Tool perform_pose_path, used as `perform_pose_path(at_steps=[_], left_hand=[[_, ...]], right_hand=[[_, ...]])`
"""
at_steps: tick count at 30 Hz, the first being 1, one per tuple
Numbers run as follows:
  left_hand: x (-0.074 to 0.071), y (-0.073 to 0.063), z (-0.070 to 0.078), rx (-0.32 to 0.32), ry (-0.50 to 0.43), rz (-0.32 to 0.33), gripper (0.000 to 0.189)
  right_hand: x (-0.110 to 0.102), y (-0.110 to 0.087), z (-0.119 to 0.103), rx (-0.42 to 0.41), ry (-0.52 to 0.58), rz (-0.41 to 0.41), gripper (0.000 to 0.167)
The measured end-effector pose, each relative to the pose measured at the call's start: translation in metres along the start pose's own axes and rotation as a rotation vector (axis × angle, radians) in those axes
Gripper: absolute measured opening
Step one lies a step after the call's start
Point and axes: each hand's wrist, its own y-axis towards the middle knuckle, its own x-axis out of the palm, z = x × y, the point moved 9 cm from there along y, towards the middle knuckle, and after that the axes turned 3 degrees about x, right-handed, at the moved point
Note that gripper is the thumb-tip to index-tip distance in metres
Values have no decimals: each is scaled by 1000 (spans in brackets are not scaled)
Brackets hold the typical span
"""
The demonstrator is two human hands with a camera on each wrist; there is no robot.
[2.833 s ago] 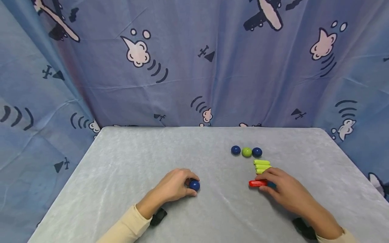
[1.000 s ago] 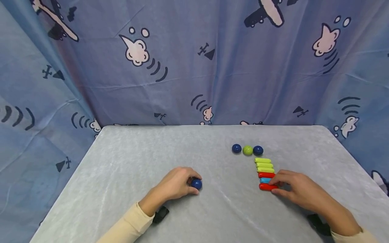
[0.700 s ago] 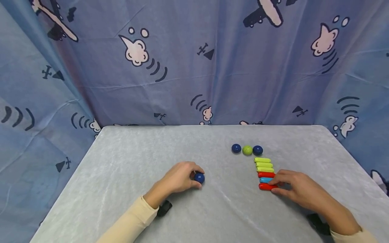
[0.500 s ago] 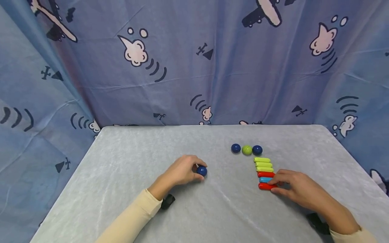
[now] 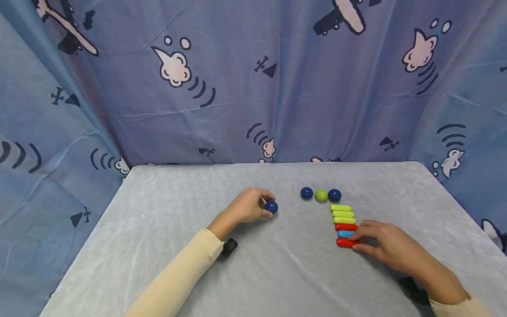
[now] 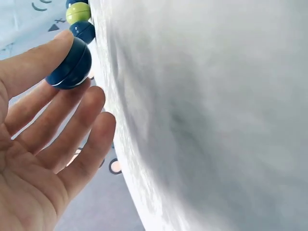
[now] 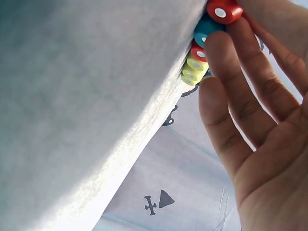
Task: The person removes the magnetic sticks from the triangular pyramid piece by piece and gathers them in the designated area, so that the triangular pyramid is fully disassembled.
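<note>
My left hand (image 5: 245, 207) pinches a dark blue ball (image 5: 271, 207) between thumb and fingertips, left of the row of balls. A seam runs around this ball (image 6: 72, 67) in the left wrist view, where the lower fingers spread loosely. At the right, my right hand (image 5: 386, 244) pinches the right end of a red cylinder (image 5: 344, 242), the nearest in a stacked row. Beyond it lie a light blue cylinder (image 5: 344, 234), another red cylinder (image 5: 345, 227) and three yellow-green cylinders (image 5: 343, 214). The right wrist view shows a white centre in the red cylinder's end (image 7: 220, 13).
Behind the cylinders, a green ball (image 5: 321, 195) sits between two dark blue balls, one on its left (image 5: 306, 193) and one on its right (image 5: 334, 195). A pale cloth covers the table (image 5: 178, 198). A blue patterned curtain (image 5: 237, 88) hangs behind and beside it.
My left hand has carried the dark blue ball away from me and rightward. Earlier, my right hand brought the red cylinder rightward into line with the row; lately it has stayed still there.
</note>
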Motion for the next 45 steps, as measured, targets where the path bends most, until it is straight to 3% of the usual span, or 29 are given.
perform_pose_path(at_steps=[12, 27, 35, 45], left_hand=[[2, 39, -6, -50, -68, 39, 39], [10, 68, -4, -80, -82, 48, 39], [22, 75, -2, -74, -80, 25, 37], [23, 75, 2, -73, -57, 2, 38]], right_hand=[[1, -1, 1, -11, 25, 21, 14], [1, -1, 1, 8, 9, 0, 15], [4, -3, -1, 3, 25, -3, 15], [2, -1, 0, 3, 6, 14, 15]])
